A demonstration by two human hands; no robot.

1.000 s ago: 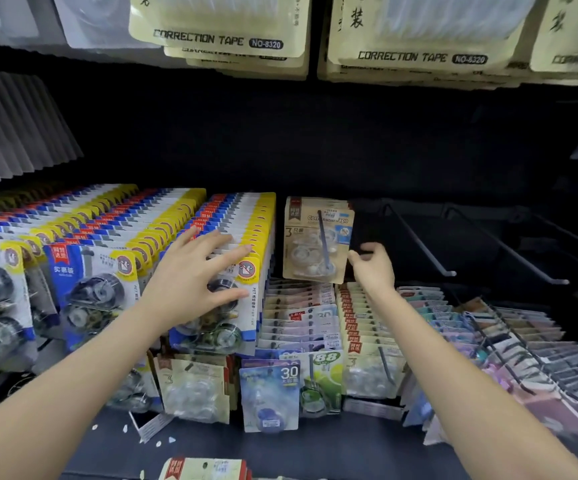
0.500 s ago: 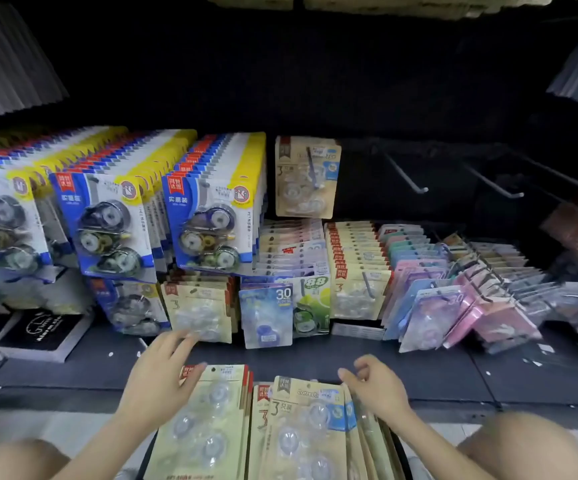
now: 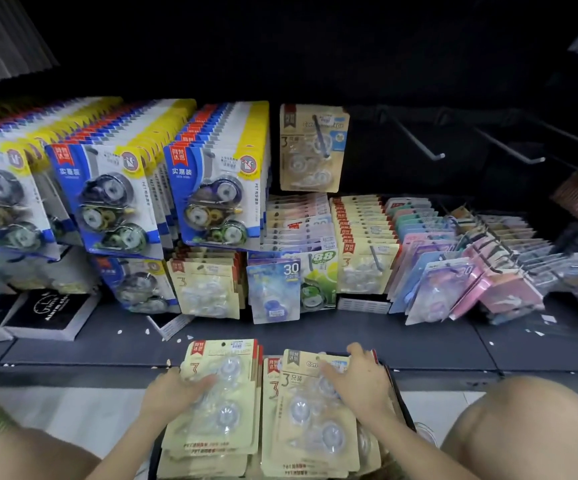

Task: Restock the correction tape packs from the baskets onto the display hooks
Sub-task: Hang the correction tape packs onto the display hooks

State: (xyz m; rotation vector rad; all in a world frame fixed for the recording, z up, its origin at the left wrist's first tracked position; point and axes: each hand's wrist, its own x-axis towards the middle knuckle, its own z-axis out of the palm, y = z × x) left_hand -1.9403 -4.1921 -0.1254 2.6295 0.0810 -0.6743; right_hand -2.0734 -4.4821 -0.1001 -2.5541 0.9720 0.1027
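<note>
R hand [image 3: 356, 379] moved onto top pack [image 3: 303, 410], pinching its corner, prob. peeling one off for hook [image 3: 319, 136]; L hand [image 3: 176, 391] now steadies left pack [image 3: 228, 422], grip unclear.

Light: dim, from front-above | Shadow: back wall [image 3: 280, 57] near black | Glare: faint sheen on packs [image 3: 226, 419] | Focus: soft throughout, small print unreadable | Distortion: wide-angle bowing toward frame edges
</note>
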